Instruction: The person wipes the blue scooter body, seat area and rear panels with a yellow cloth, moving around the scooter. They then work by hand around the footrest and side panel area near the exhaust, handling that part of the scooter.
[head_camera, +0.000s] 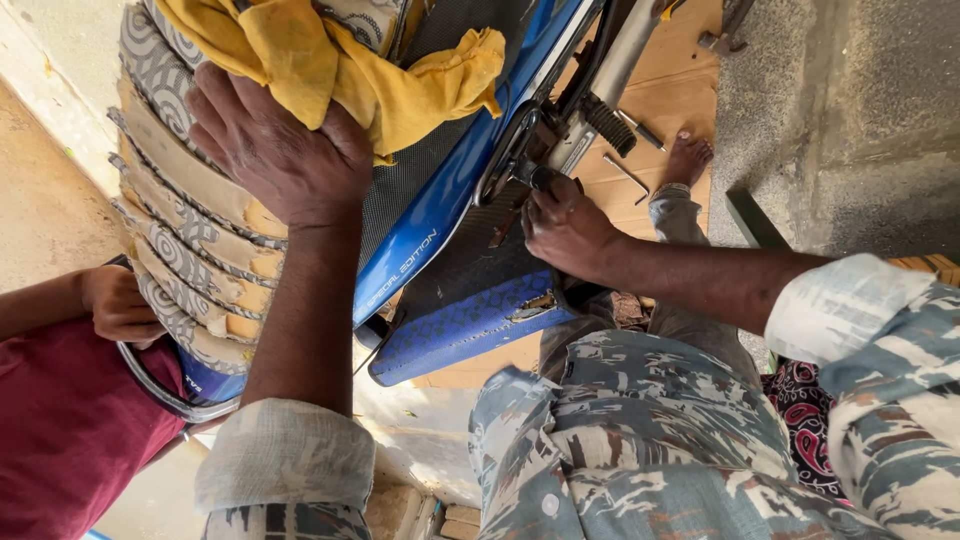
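Camouflage trousers (640, 440) fill the foreground. Left hand (275, 150) lies flat, fingers spread, on the patterned seat (190, 240) at 10 o'clock. Right hand (565, 225) is closed on a fitting (535, 175) under the blue panel (440, 210) at 1 o'clock. Tools (630, 175) lie on the floor; work unfinished.

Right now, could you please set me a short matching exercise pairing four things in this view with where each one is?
Things:
1. left hand
2. right hand
3. yellow cloth
4. bare foot

Places:
A. on the wooden board
B. draped over the seat top
C. pressed flat on the patterned seat
D. at the metal parts beside the blue panel

Pairs: 1-C, 2-D, 3-B, 4-A
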